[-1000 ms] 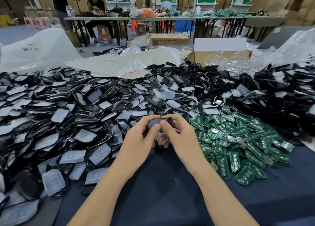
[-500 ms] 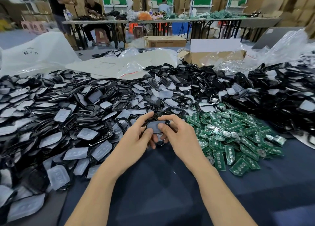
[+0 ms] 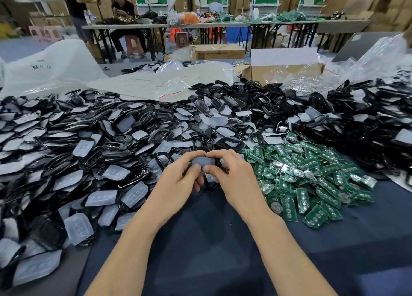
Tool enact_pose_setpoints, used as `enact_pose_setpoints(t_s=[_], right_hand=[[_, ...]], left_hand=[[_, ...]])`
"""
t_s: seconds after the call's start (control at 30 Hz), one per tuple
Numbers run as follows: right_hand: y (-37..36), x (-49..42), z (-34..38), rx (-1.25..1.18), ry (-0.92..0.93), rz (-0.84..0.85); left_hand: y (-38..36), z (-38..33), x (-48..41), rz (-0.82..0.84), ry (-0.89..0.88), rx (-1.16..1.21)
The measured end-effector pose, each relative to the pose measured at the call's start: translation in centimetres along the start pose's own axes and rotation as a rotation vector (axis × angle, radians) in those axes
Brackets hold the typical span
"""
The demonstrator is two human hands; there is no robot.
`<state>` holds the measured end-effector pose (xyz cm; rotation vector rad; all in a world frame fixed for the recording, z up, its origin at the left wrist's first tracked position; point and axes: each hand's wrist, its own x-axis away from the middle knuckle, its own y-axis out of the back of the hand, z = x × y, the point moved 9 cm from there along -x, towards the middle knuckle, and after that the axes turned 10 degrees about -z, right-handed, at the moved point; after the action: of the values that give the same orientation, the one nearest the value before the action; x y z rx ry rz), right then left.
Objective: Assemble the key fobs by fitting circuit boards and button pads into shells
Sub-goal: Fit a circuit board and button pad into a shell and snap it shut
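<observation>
Both hands meet over the dark blue table cover, pinching one key fob (image 3: pixel 204 162): a translucent grey button pad sitting in a black shell. My left hand (image 3: pixel 178 179) grips its left end with thumb and forefinger. My right hand (image 3: pixel 231 177) grips its right end the same way. The shell's lower part is hidden behind my fingers. A big heap of black shells and clear button pads (image 3: pixel 89 153) spreads to the left and behind. Green circuit boards (image 3: pixel 312 177) lie piled to the right.
More black shells (image 3: pixel 367 126) are heaped at the far right. An open cardboard box (image 3: pixel 283 70) and plastic bags (image 3: pixel 51 70) sit behind the heaps. Bare blue cover (image 3: pixel 211 240) lies between my forearms. People work at tables (image 3: pixel 200 25) far behind.
My hands stay together on the same fob; fingers shifted slightly along the button pad, and the thumbs now sit close together on its lower edge.
</observation>
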<state>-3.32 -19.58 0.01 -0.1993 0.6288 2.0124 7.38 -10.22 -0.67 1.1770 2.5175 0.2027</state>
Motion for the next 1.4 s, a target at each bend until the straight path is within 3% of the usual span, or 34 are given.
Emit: enact_pose_setpoints(t_s=[0.27,0.5,0.8,0.9,1.17,1.4], right_hand=[[0.0,1.0,2.8,0.344,0.36,-0.087],[1.8,0.4,1.0,0.115,0.156,-0.157],[3.4,1.1,1.5,0.142,0.15,-0.321],[4.1,1.4,1.9,0.162,0.172,-0.374],[5.1,1.5,1.5,0.175,0.111,-0.42],[5.5,1.5,0.7,0.083,0.028,-0.446]], left_hand=[[0.1,-0.8,0.2,0.013,-0.101,-0.123],[0.7,0.4,-0.3,-0.046,0.011,-0.049],[1.5,-1.7,1.1,-0.119,-0.049,-0.051],[0.2,-1.7,3.2,-0.024,-0.018,-0.035],[-0.4,-0.8,4.6,0.111,0.014,-0.666],[2.1,-2.3,2.8,-0.087,-0.01,-0.708]])
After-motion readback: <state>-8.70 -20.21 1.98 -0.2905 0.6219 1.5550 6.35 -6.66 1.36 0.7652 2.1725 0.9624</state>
